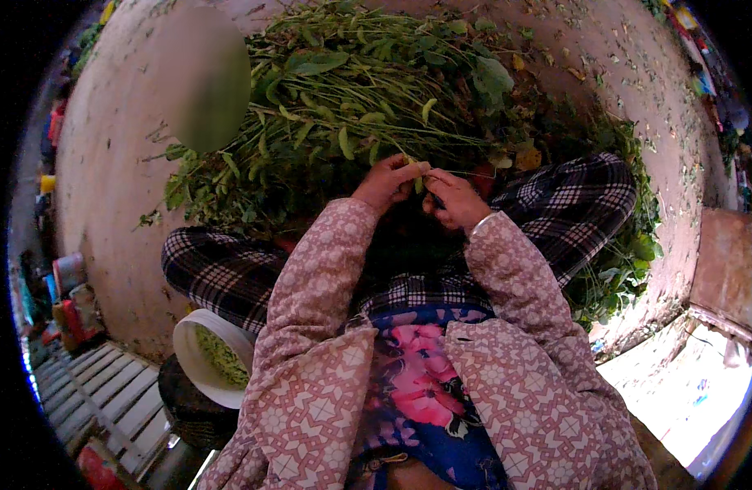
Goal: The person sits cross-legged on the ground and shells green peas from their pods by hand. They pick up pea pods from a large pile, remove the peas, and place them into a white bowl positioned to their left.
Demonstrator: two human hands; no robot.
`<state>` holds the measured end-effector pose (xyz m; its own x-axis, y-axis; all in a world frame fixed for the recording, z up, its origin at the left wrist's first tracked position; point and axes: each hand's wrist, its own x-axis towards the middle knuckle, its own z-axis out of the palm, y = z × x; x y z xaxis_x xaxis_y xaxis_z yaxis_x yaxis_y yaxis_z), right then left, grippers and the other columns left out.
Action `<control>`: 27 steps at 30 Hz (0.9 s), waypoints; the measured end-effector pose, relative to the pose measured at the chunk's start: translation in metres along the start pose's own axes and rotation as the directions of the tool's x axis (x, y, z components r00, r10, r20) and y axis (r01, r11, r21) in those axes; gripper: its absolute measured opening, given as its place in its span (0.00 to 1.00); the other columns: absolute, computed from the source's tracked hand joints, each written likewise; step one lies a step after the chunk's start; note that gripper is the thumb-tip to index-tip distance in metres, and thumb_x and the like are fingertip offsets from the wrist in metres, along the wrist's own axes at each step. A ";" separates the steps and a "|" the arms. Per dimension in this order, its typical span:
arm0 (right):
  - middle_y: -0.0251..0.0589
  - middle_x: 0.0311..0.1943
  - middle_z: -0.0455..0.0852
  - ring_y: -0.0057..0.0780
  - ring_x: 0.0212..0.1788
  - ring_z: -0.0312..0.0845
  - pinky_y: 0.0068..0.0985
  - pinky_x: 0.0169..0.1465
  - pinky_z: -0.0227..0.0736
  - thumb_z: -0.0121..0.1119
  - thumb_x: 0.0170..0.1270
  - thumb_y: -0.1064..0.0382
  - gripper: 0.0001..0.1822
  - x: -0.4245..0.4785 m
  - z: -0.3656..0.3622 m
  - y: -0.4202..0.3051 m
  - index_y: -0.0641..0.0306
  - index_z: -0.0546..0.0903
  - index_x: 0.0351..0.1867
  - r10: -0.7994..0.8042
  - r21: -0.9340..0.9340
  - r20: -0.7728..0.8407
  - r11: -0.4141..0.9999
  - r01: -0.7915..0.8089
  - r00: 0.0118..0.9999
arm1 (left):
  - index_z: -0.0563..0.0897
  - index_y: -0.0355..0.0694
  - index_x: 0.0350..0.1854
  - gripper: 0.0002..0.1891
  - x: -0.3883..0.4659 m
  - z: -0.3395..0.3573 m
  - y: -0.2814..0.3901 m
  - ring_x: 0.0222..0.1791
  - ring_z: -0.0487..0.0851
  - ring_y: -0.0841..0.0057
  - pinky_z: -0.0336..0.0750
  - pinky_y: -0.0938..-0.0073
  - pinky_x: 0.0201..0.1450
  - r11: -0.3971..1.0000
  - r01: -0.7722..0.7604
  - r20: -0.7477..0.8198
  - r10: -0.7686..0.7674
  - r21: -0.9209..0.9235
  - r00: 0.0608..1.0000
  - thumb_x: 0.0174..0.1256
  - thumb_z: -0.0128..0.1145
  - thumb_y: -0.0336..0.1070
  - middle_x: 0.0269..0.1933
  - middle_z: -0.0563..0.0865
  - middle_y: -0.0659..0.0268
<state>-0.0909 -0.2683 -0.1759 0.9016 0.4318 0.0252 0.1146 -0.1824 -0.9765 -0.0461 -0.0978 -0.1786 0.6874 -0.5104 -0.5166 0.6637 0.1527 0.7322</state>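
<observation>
My left hand (388,182) and my right hand (452,197) meet above my crossed legs, thumbs and fingertips close together. Between them they pinch a small green pod (419,184) on a thin stem. Just beyond my hands lies a large heap of cut green plants (376,79) with fuzzy pods, stalks and broad leaves. Low at the left, beside my knee, a white plastic tub (186,334) is tilted toward me and holds small green pieces (224,361). My curled lower fingers are partly in shadow, so what else they hold is hidden.
A dark round object (189,410) is beside the tub, near a slatted surface (118,392). More leafy plants (621,275) lie past my right knee. Loose leaves are scattered over the floor (651,122). A brown panel (725,269) stands at the far right, and assorted items line the left edge.
</observation>
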 end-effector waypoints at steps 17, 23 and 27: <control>0.52 0.30 0.80 0.47 0.32 0.77 0.34 0.36 0.71 0.55 0.55 0.56 0.13 0.008 0.024 -0.031 0.64 0.76 0.35 0.053 -0.325 -0.362 0.929 -0.179 0.931 | 0.75 0.38 0.46 0.14 -0.010 0.018 -0.007 0.21 0.72 0.85 0.61 0.87 0.17 0.939 -0.052 -0.233 -0.030 -0.339 0.972 0.64 0.43 0.40 0.33 0.79 0.68; 0.52 0.26 0.78 0.51 0.32 0.74 0.42 0.36 0.69 0.52 0.57 0.53 0.15 0.020 0.023 -0.031 0.65 0.72 0.30 0.085 -0.552 -0.257 0.804 -0.218 0.963 | 0.73 0.40 0.47 0.14 -0.001 -0.002 -0.020 0.28 0.73 0.85 0.65 0.86 0.22 0.978 -0.049 -0.141 0.020 -0.203 0.990 0.63 0.43 0.38 0.33 0.77 0.72; 0.50 0.24 0.77 0.48 0.28 0.74 0.38 0.32 0.66 0.55 0.55 0.57 0.14 0.028 0.022 -0.025 0.66 0.72 0.33 0.059 -0.672 -0.166 0.723 -0.157 0.984 | 0.72 0.46 0.53 0.17 0.003 -0.019 -0.031 0.51 0.72 0.77 0.69 0.74 0.50 0.968 0.045 -0.096 -0.070 -0.246 0.993 0.62 0.45 0.41 0.50 0.76 0.69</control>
<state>-0.0774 -0.2323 -0.1549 0.9636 0.2674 0.0032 0.2221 -0.7936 -0.5665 -0.0592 -0.0875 -0.2113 0.6642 -0.4363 -0.6071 0.7459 0.3329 0.5769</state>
